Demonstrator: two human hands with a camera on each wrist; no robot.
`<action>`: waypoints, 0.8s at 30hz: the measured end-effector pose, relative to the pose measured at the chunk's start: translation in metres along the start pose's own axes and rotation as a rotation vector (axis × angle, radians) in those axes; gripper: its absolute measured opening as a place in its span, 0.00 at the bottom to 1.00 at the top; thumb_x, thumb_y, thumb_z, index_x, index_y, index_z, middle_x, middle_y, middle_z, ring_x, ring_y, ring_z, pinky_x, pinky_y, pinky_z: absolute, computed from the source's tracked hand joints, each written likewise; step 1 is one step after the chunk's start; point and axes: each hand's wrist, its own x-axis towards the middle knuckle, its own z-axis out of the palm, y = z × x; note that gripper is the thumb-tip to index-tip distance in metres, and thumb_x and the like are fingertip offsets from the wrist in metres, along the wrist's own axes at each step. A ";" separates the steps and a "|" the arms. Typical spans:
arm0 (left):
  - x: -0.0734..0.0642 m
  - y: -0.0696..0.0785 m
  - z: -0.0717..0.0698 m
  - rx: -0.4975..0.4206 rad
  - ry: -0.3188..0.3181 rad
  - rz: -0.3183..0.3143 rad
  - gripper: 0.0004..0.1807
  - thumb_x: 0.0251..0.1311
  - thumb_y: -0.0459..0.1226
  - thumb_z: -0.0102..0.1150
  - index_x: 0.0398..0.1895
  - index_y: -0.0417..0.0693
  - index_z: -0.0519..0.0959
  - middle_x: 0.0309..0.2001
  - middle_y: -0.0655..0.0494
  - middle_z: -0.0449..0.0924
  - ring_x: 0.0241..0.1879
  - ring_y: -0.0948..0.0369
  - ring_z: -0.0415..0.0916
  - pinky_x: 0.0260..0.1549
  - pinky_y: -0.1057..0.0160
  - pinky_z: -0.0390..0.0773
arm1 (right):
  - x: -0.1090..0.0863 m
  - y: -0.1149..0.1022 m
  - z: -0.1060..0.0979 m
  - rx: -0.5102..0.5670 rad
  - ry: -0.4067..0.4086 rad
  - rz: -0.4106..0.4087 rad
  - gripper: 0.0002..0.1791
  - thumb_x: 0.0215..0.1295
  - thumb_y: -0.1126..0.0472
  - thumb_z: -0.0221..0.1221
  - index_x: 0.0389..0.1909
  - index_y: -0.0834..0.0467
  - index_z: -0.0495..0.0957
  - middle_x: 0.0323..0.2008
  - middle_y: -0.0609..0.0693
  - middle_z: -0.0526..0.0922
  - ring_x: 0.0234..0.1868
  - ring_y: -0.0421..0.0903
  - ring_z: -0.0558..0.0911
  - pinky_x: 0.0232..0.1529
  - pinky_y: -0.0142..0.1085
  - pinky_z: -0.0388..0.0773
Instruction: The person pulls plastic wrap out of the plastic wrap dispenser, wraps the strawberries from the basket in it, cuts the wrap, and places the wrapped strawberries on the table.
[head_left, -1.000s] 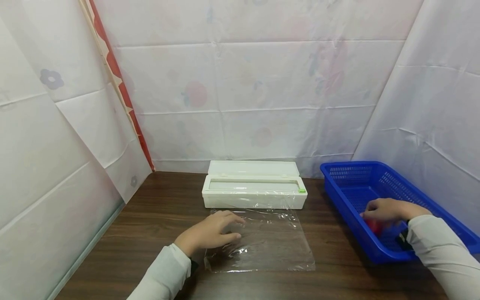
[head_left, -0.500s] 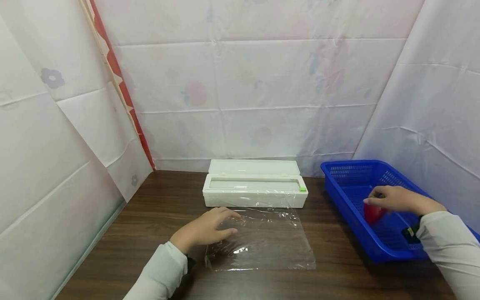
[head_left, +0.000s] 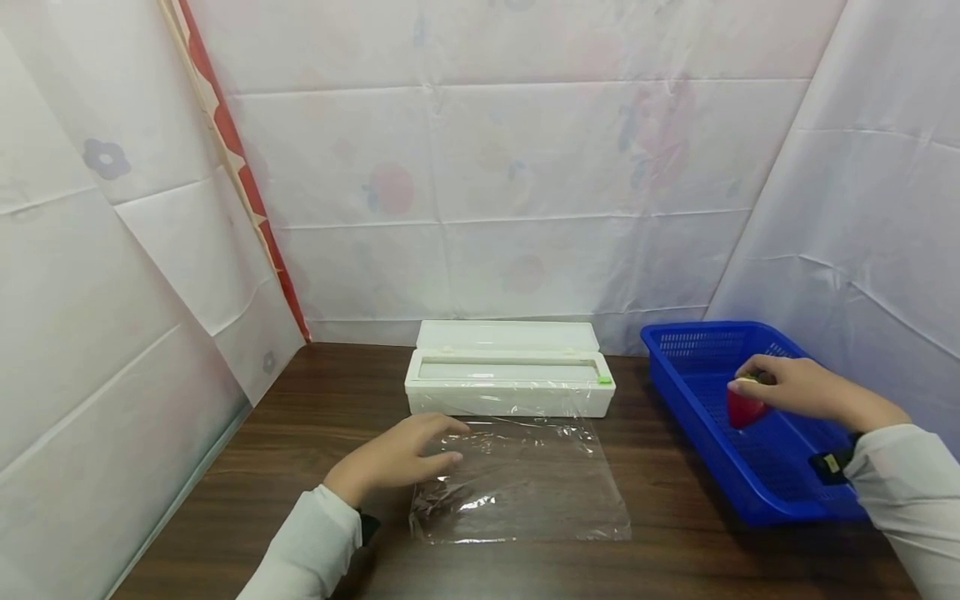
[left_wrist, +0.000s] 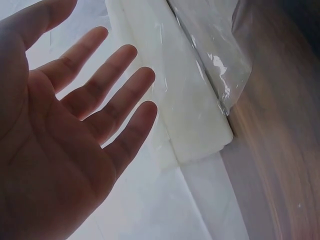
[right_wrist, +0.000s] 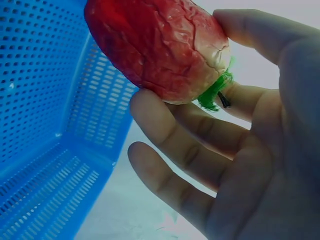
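In the head view my right hand [head_left: 798, 387] holds a red artificial strawberry [head_left: 745, 408] by its top, over the blue basket [head_left: 708, 429]. The right wrist view shows the wrinkled strawberry [right_wrist: 160, 47], pale near its green tuft, pinched between thumb and fingers. My left hand [head_left: 393, 454] hovers with spread fingers above the left part of a clear plastic film sheet [head_left: 536, 479]. Nothing lies in that palm in the left wrist view. The film runs out of a white cling film box [head_left: 510, 400], whose lid stands raised at the back.
The blue basket stands at the right of the dark wooden table [head_left: 337, 392]. A small green piece [head_left: 604, 380] sits on the box's right front edge. White patterned cloth [head_left: 517, 167] hangs behind and on both sides.
My right hand has lifted the strawberry up from low in the basket and shifted slightly to the right. My left hand has drifted a little to the left over the film.
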 end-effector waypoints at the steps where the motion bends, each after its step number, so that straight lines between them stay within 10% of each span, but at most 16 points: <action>1: -0.001 -0.001 -0.001 -0.013 0.004 -0.002 0.23 0.64 0.49 0.52 0.58 0.48 0.72 0.55 0.56 0.74 0.57 0.62 0.65 0.58 0.51 0.69 | 0.000 -0.002 -0.001 -0.005 0.011 -0.001 0.24 0.64 0.42 0.53 0.44 0.60 0.77 0.38 0.55 0.82 0.38 0.53 0.78 0.35 0.53 0.77; 24: -0.009 -0.005 -0.011 -0.065 0.015 -0.040 0.22 0.64 0.50 0.52 0.57 0.51 0.72 0.55 0.52 0.75 0.53 0.59 0.69 0.52 0.49 0.73 | 0.000 -0.048 -0.011 0.011 0.044 -0.080 0.23 0.65 0.41 0.52 0.46 0.56 0.76 0.36 0.49 0.82 0.35 0.43 0.77 0.35 0.49 0.78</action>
